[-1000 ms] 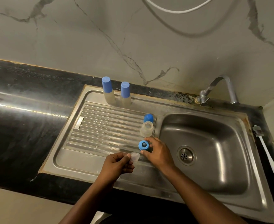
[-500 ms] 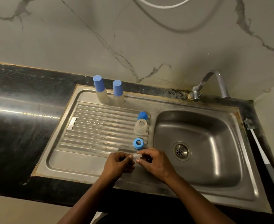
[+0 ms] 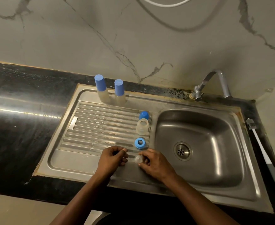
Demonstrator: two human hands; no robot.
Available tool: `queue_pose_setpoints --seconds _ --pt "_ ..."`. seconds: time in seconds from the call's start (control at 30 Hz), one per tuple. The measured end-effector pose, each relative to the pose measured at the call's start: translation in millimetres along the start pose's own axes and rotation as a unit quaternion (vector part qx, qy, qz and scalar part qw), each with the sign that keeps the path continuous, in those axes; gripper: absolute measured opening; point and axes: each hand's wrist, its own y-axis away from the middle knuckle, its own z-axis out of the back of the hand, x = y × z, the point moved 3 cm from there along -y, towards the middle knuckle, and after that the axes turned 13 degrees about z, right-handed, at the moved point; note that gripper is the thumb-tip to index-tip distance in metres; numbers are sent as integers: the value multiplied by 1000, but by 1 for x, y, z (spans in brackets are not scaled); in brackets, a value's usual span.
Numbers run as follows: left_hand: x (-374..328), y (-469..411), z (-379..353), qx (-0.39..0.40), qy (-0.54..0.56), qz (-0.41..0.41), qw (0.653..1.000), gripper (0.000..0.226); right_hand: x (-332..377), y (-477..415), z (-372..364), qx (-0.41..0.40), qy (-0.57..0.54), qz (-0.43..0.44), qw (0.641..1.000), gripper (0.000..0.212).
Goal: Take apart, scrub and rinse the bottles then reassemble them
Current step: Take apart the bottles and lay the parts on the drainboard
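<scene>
Low over the front of the steel draining board (image 3: 91, 125), my right hand (image 3: 154, 163) pinches a small clear teat (image 3: 138, 159). My left hand (image 3: 113, 157) is a little to its left, fingers curled, with nothing visible in it. Just beyond the hands a blue screw ring (image 3: 139, 143) lies flat on the ribs. Behind it stands a clear open bottle body (image 3: 142, 126), and behind that a blue cap (image 3: 143, 115). Two assembled bottles with tall blue caps (image 3: 101, 88) (image 3: 119, 91) stand at the back edge of the board.
The sink basin (image 3: 214, 127) with its drain (image 3: 182, 151) lies to the right, under a tap (image 3: 214, 82) that shows no running water. A long white-handled bottle brush (image 3: 260, 151) lies on the counter right of the basin. Black counter (image 3: 20, 127) stretches to the left.
My right hand came off the blue ring and took the clear teat from my left hand. The two hands have now drawn apart, and the ring stays on the board.
</scene>
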Motion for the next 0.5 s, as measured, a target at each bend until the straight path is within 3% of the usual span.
queue_pose_setpoints --seconds 0.1,0.33,0.5 --pt "-5 2 3 -1 10 -8 1000 17 9 1 11 -28 -23 12 999 54" --pt "-31 7 17 -10 71 -41 997 15 42 -48 65 -130 -37 76 988 36" --pt "-52 13 30 -14 86 -65 994 15 70 -118 97 -173 29 131 976 37"
